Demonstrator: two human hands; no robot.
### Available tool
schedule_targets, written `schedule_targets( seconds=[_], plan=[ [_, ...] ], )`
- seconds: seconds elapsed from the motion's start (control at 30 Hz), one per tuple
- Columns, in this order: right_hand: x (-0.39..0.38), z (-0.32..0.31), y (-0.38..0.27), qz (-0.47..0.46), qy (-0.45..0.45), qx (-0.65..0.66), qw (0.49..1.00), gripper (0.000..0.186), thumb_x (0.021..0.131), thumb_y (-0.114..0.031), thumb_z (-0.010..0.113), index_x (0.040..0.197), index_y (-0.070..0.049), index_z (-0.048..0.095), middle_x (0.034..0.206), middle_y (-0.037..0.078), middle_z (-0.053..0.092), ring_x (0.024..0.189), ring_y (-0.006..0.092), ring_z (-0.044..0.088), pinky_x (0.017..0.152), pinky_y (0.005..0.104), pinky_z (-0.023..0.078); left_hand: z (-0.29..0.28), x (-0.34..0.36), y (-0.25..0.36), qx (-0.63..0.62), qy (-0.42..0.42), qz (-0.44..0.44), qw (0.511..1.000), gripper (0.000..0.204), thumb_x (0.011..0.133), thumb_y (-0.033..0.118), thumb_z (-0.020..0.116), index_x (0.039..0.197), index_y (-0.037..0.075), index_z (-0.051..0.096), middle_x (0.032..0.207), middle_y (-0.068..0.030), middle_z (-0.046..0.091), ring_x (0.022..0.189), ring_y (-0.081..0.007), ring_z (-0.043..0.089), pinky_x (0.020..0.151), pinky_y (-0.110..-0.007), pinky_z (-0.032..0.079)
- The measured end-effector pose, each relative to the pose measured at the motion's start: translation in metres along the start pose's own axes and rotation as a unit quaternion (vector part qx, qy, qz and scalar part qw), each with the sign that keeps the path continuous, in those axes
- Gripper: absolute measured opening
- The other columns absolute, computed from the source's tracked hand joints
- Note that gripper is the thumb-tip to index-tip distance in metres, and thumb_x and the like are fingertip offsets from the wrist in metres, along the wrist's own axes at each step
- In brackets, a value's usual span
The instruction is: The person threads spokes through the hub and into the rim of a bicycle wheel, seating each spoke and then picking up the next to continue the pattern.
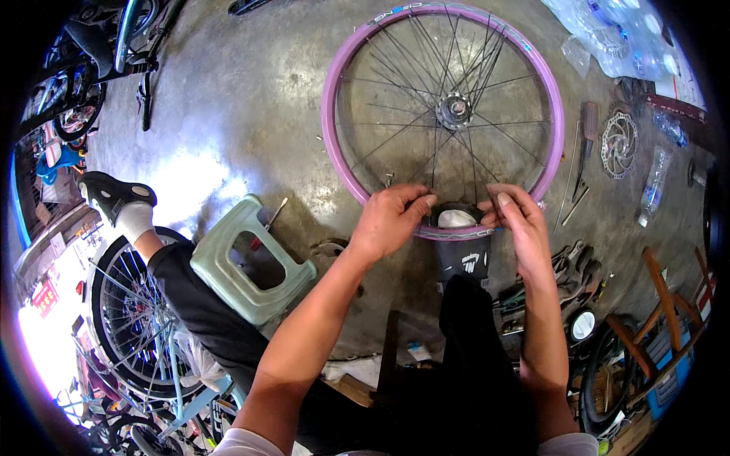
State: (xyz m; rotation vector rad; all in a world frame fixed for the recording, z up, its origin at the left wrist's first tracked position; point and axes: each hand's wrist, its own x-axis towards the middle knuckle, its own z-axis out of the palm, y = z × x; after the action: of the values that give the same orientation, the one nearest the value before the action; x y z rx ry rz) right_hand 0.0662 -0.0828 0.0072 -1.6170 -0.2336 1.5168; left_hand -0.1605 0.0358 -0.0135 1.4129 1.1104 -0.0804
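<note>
A bicycle wheel with a purple rim, thin dark spokes and a metal hub is in front of me, its near edge across my dark shoe. My left hand is closed over the near left part of the rim, thumb and forefinger pinched beside a spoke. On the near right part, my right hand has curled fingers at the rim and spoke ends. Whether a small part sits between its fingertips is hidden. The wheel has no tyre on it.
A pale green plastic stool stands left of my arms. To the right lie a screwdriver, a brake disc, a plastic bottle and several hand tools. Bicycles crowd the left side; wrapped bottles lie far right.
</note>
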Motion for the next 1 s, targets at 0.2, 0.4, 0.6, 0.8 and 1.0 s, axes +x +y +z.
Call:
schedule_targets(
  seconds=[0.2,0.4,0.6,0.8,1.0],
  plan=[
    [0.007,-0.020,-0.012,-0.017,0.028,-0.053,0.998,0.028,0.107,-0.020,0.057,0.126,-0.001,0.066,0.107,0.009,0.072,0.087,0.0142,0.065,0.080,0.0290,0.053,0.017,0.012,0.014,-0.168,-0.061,-0.075,0.981,0.022,0.104,0.022,0.065,0.108,0.002,0.073,0.087,-0.0023,0.072,0.077,-0.0087,0.067,0.068,-0.026,0.053],
    [0.019,-0.037,-0.014,-0.052,0.069,-0.098,0.991,0.028,0.107,-0.021,0.058,0.125,-0.002,0.067,0.108,0.008,0.071,0.090,0.0143,0.065,0.081,0.0288,0.053,0.042,0.027,0.034,-0.175,-0.055,-0.049,0.982,0.020,0.102,0.021,0.067,0.098,0.002,0.071,0.086,-0.0017,0.073,0.078,-0.0087,0.072,0.059,-0.025,0.051],
    [0.023,-0.037,-0.019,-0.049,0.080,-0.124,0.988,0.028,0.106,-0.021,0.059,0.123,-0.001,0.067,0.102,0.008,0.072,0.086,0.0138,0.065,0.079,0.0287,0.053,0.041,0.029,0.032,-0.101,-0.022,-0.031,0.994,0.020,0.099,0.020,0.071,0.096,0.000,0.070,0.081,-0.0048,0.072,0.070,-0.0100,0.071,0.059,-0.028,0.052],
    [0.023,-0.036,-0.014,-0.059,0.078,-0.130,0.987,0.028,0.106,-0.021,0.059,0.125,-0.002,0.068,0.103,0.008,0.073,0.084,0.0128,0.064,0.078,0.0280,0.052,0.025,0.025,0.026,-0.025,0.003,-0.046,0.999,0.022,0.096,0.020,0.074,0.092,0.000,0.069,0.074,-0.0076,0.070,0.065,-0.0114,0.071,0.060,-0.030,0.053],
    [0.023,-0.037,-0.013,-0.060,0.077,-0.136,0.986,0.027,0.106,-0.020,0.060,0.124,-0.002,0.067,0.103,0.009,0.073,0.085,0.0126,0.064,0.079,0.0278,0.053,0.026,0.024,0.029,0.000,0.009,-0.035,0.999,0.024,0.095,0.022,0.074,0.090,0.000,0.067,0.074,-0.0110,0.072,0.065,-0.0154,0.073,0.061,-0.034,0.054]
  ],
)
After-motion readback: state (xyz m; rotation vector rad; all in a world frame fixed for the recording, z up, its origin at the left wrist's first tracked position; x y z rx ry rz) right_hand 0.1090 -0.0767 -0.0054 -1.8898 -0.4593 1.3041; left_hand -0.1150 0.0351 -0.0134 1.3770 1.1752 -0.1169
